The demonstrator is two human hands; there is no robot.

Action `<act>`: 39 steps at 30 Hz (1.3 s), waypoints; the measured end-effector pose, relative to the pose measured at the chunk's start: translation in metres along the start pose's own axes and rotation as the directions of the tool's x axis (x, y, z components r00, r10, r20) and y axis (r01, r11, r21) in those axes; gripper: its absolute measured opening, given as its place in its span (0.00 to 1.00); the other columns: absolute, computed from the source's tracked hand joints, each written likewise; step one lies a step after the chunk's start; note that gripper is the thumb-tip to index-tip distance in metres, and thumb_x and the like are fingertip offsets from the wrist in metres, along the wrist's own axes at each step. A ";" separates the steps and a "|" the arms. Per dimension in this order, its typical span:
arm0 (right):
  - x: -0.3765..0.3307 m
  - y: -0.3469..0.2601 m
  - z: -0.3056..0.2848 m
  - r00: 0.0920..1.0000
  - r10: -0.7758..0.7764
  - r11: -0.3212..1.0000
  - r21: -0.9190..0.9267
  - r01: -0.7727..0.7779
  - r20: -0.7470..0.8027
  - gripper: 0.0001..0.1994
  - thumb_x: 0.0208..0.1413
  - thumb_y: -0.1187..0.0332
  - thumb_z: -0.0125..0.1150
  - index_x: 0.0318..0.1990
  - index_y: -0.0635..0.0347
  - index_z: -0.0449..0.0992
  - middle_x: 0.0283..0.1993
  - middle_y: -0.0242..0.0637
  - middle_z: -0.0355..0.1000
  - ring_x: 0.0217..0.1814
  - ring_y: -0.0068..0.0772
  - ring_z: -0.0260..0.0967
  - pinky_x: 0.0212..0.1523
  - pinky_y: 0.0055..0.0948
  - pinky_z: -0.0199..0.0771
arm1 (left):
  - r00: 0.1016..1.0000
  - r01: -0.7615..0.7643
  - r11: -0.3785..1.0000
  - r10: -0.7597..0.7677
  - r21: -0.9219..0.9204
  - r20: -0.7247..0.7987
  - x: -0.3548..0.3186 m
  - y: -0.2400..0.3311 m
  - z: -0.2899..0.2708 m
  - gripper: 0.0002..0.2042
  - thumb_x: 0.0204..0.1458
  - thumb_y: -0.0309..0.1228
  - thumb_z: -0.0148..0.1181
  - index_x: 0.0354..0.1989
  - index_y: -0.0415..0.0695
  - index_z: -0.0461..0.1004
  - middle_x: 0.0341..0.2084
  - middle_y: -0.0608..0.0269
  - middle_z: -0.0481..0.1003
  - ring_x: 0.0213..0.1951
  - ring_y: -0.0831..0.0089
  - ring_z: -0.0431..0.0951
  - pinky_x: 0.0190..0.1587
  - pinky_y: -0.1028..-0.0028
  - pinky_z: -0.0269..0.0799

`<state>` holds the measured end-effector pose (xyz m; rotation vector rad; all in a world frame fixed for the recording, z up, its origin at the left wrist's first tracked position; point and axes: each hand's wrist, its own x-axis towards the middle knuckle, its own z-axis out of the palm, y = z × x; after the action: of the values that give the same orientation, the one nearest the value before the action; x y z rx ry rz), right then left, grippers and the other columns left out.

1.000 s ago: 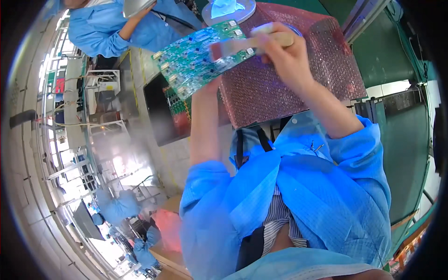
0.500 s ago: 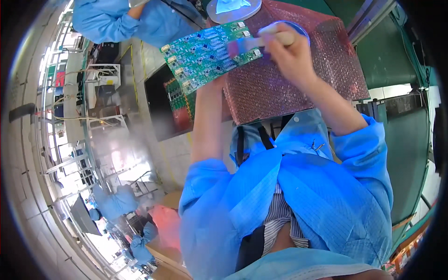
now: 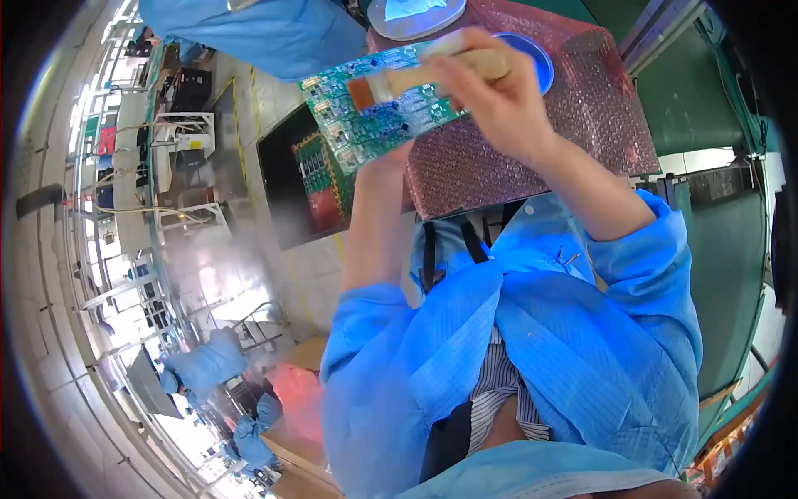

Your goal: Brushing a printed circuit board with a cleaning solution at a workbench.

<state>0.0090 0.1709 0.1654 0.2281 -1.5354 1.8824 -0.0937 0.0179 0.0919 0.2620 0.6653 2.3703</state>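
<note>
**Brush on the board, both hands busy**

Up at twelve o'clock, the green circuit board [image 3: 378,104] is held tilted above the bench, its populated face toward the camera. The left hand [image 3: 391,158] is underneath it, at the board's six o'clock edge; most of that hand is hidden behind the board, so the grip can't be read exactly, but the fingers are plainly under it and carrying it.

The right hand [image 3: 499,100] comes in from three o'clock, fingers curled tight around the pale wooden handle of a brush [image 3: 424,79]. The handle lies almost level and the brown bristle end points to nine o'clock, sitting right on the face of the board near its middle.

Beneath and behind the board lies a pink bubble-wrap sheet [image 3: 532,158], spread over the work surface from one to three o'clock. At the top edge a round magnifier lamp [image 3: 416,15] glows, and just beside it, at one o'clock, a blue round dish [image 3: 536,62] peeks out past the right hand.

At ten o'clock, below the board, a dark tray [image 3: 287,187] holds further green boards. Another person's blue sleeve [image 3: 258,33] crosses the top at eleven o'clock. Both forearms rise out of the wearer's own blue coat [image 3: 532,349].
</note>
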 end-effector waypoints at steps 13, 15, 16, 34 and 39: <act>0.028 0.017 -0.022 0.994 -0.032 0.957 -0.290 0.000 -0.105 0.03 0.50 0.74 0.49 0.27 0.64 0.67 0.21 0.25 0.64 0.24 0.12 0.59 0.22 0.14 0.58 | 0.998 0.019 0.992 -0.012 0.122 -0.055 -0.003 0.003 0.001 0.16 0.50 0.41 0.44 0.42 0.45 0.66 0.38 0.61 0.69 0.41 0.66 0.69 0.47 0.62 0.64; 0.021 0.020 -0.020 0.994 -0.001 0.977 -0.212 -0.022 -0.107 0.05 0.51 0.72 0.50 0.32 0.64 0.69 0.22 0.26 0.65 0.23 0.11 0.59 0.22 0.13 0.58 | 0.988 0.104 0.994 -0.099 -0.044 0.115 0.001 0.009 -0.007 0.16 0.51 0.41 0.44 0.43 0.45 0.66 0.38 0.61 0.69 0.41 0.66 0.69 0.47 0.63 0.64; 0.016 0.019 -0.018 0.993 0.028 0.990 -0.134 -0.043 -0.113 0.07 0.52 0.70 0.50 0.36 0.64 0.70 0.22 0.26 0.66 0.22 0.10 0.59 0.21 0.11 0.59 | 0.942 0.217 0.958 -0.155 -0.188 0.298 0.001 0.011 -0.011 0.16 0.51 0.40 0.44 0.43 0.44 0.66 0.39 0.61 0.69 0.41 0.66 0.69 0.46 0.63 0.64; -0.018 0.017 -0.016 0.959 0.271 0.962 -0.011 -0.272 -0.078 0.08 0.52 0.69 0.51 0.34 0.64 0.72 0.23 0.25 0.65 0.22 0.10 0.58 0.21 0.11 0.58 | 0.989 -0.127 0.986 0.133 0.110 -0.057 -0.015 0.022 -0.003 0.17 0.50 0.40 0.45 0.43 0.42 0.66 0.43 0.56 0.67 0.46 0.62 0.66 0.52 0.61 0.58; -0.028 0.031 -0.026 0.939 0.334 0.933 -0.115 -0.341 -0.078 0.09 0.52 0.67 0.50 0.35 0.63 0.71 0.22 0.25 0.65 0.20 0.10 0.57 0.20 0.11 0.57 | 0.993 -0.114 0.992 0.114 -0.049 -0.008 -0.013 0.025 -0.004 0.17 0.49 0.41 0.46 0.43 0.42 0.66 0.43 0.56 0.68 0.46 0.61 0.66 0.52 0.60 0.58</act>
<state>0.0187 0.1815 0.1182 -0.1581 -1.7341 2.0183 -0.0984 -0.0086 0.1015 0.2797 0.6073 2.4937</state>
